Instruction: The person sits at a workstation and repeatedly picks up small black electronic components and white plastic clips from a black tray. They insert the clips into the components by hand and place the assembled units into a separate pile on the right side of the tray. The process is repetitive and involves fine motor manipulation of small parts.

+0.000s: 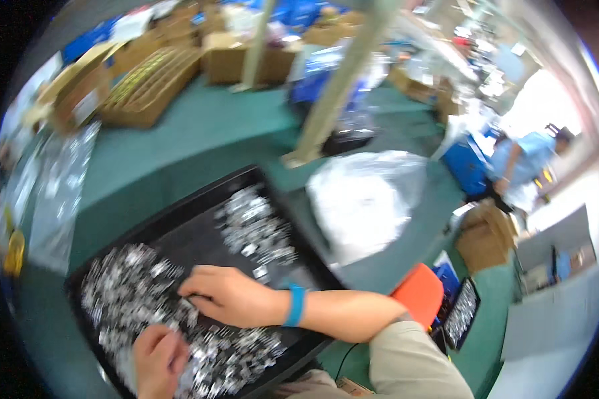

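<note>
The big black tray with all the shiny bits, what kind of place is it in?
Probably a workshop or small factory: the black tray holds piles of small shiny pieces, cardboard boxes stand around, and another person is there too.

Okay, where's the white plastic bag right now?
In the head view, the white plastic bag sits right of centre, beside the black tray and to the right of the pale post.

I see the person's R forearm (352,312) bare, angled in from R side. R hand (229,294) points L, fingers bent, thumb below index. L hand (158,352) nr. R, not touching; fingers curled, blurred. Grip, both: can't tell.
</note>
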Tool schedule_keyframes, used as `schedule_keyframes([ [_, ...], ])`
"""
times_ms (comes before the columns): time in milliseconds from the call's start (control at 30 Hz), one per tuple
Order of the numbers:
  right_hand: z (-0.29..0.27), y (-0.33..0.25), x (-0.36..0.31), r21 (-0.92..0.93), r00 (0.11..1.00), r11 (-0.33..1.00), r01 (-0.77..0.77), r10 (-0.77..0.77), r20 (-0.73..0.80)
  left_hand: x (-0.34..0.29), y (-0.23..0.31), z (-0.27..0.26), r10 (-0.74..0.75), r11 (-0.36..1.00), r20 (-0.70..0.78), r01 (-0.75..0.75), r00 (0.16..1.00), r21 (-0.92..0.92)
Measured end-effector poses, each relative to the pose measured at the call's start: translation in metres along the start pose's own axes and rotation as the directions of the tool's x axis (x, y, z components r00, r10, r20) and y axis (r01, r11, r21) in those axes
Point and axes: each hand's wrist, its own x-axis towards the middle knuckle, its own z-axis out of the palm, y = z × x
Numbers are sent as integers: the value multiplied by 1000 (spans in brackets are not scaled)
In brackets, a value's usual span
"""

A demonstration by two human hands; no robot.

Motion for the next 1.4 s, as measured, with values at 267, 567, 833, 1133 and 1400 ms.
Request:
schedule_keyframes([
  [267, -59, 48, -6, -787, 942, 550, -280, 0, -335, 11, -4, -4, 30, 898, 312, 111, 950, -426],
  [567, 6, 22, -20, -507, 864, 857, 92, 184, 468, 12, 7, -7, -172, 885, 147, 218, 974, -412],
  [833, 34, -19, -35, -468, 514, 874, 129, 345, 786, 6, 5, -9, -14, 900, 261, 126, 965, -418],
  [1133, 36, -8, -40, -355, 488, 887, 294, 180, 854, 15, 3, -20, 49, 875, 334, 120, 941, -469],
  [1400, 28, -14, -37, -263, 439, 896, 358, 87, 894, 15, 2, -23, 36, 964, 250, 33, 968, -265],
])
